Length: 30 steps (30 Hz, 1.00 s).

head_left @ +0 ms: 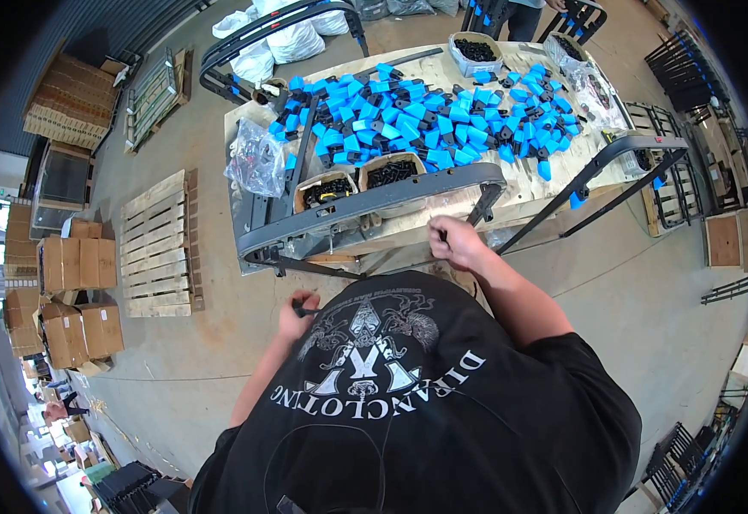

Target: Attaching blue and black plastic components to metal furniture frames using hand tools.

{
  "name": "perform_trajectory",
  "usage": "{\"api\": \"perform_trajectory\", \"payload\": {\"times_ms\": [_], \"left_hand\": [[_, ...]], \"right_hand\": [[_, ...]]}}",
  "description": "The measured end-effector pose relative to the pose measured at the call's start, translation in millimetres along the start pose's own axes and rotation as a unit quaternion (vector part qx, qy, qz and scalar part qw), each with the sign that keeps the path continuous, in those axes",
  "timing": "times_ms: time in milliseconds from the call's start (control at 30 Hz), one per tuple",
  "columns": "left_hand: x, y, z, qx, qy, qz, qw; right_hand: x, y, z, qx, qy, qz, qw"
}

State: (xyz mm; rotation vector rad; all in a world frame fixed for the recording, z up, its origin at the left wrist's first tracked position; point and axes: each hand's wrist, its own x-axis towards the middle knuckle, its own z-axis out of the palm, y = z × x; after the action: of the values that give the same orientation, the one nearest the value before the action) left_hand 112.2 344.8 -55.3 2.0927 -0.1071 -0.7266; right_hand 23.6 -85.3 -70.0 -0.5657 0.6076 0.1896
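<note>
Right hand (458, 244): raised at the near edge of the bench (554, 184), fingers closed around a small dark part whose kind cannot be made out, held just below the grey curved metal frame (391, 199) that lies along the bench front. Left hand (297, 310): lower, beside the person's black printed shirt (408, 403), fingers curled on a small dark piece, too small to identify. Frame: long, flat, bowed, with thin dark legs (592, 176) slanting off its right end toward the floor. Directly behind the frame: two open brown cardboard tubs (327, 188) filled with small black fasteners, standing side by side. To their left: a clear plastic bag (256, 158) of dark hardware, at the bench corner. Across the middle of the bench: a wide heap of blue and black plastic fittings (425, 116), loosely spread. Far edge: a pale tub (475, 51) of black parts. Floor, left of the bench: a wooden pallet (161, 244) lying flat, stacks of brown cardboard boxes (74, 295) beyond it, white filled sacks (292, 38) near the far corner. Floor, right: more black metal frames (678, 184) stacked, well apart from the hands. Surface underfoot: grey concrete.
</note>
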Motion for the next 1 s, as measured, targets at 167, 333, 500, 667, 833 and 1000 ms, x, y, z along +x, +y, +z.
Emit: {"api": "perform_trajectory", "payload": {"times_ms": [167, 333, 500, 667, 833, 1000], "left_hand": [[52, 106, 15, 0.077, 0.034, 0.143, 0.986], [146, 121, 38, 0.406, 0.121, 0.115, 0.898], [154, 157, 55, 0.414, 0.001, 0.058, 0.909], [163, 153, 59, 0.538, 0.040, 0.108, 0.835], [220, 115, 48, 0.529, -0.027, 0.156, 0.834], [255, 98, 62, 0.568, -0.081, 0.025, 0.819]], "right_hand": [[-48, 15, -24, -0.156, 0.023, 0.008, 0.987], [-35, 51, -98, -0.346, 0.022, -0.228, 0.910], [-80, 36, -94, -0.279, 0.136, -0.043, 0.950], [-108, 41, -126, -0.244, 0.253, 0.000, 0.936], [-123, 44, -132, -0.259, 0.264, -0.008, 0.929], [-133, 46, -134, -0.286, 0.304, -0.013, 0.909]]}}
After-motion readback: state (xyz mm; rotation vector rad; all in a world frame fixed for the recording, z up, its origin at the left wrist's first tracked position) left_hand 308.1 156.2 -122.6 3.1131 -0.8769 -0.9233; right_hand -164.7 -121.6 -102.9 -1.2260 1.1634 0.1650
